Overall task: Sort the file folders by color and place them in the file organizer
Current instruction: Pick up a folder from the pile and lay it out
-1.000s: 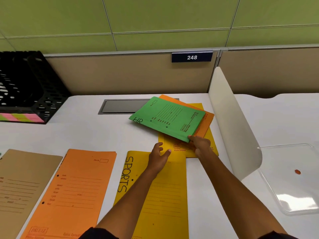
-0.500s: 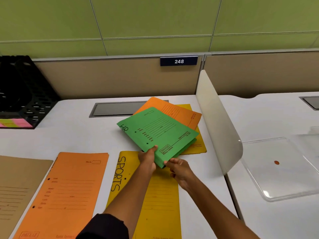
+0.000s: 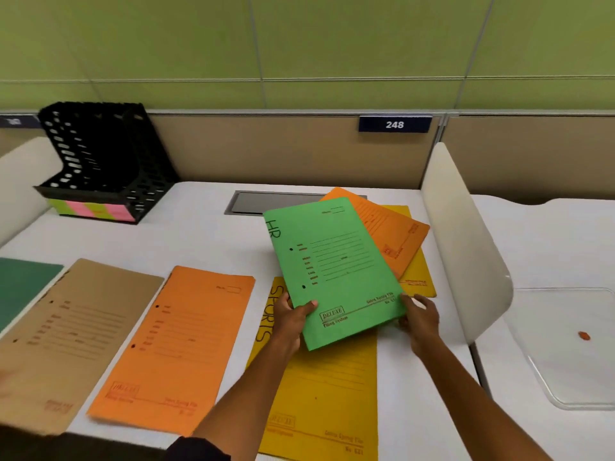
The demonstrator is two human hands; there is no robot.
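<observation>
Green folder: the one marked "HR" (image 3: 336, 271) is held tilted above the tabletop (image 3: 199, 241), over the top of the "SPORTS" folder and the near edge of the far pile.
Left hand: the left hand (image 3: 291, 319) grips the green folder's near left edge, thumb on top of the cover, fingers curled underneath.
Right hand: the right hand (image 3: 417, 319) holds the near right corner, fingers (image 3: 414, 299) bent round the edge; how far they reach under the folder cannot be told.
Yellow folder: the one marked "SPORTS" (image 3: 319, 397) lies flat near the person, partly under the green folder.
Far pile: an orange folder (image 3: 389, 231) lies on a second yellow folder (image 3: 419, 277), both behind the green one, beside the white divider (image 3: 462, 234).
Laid-out row: left of "SPORTS" lie an orange folder (image 3: 176, 347), a brown folder (image 3: 66, 334) and a dark green folder (image 3: 20, 287), side by side on the tabletop.
Organizer: the black perforated organizer (image 3: 103, 161) stands at the far left of the tabletop, well apart from the hands; its slots look dark, and no folder can be made out in them. Pink and green sticky strips (image 3: 93, 209) run along its front base.
Clear tray: a clear tray (image 3: 565, 387) on the right, past the divider, holds one small orange bit (image 3: 584, 335).
</observation>
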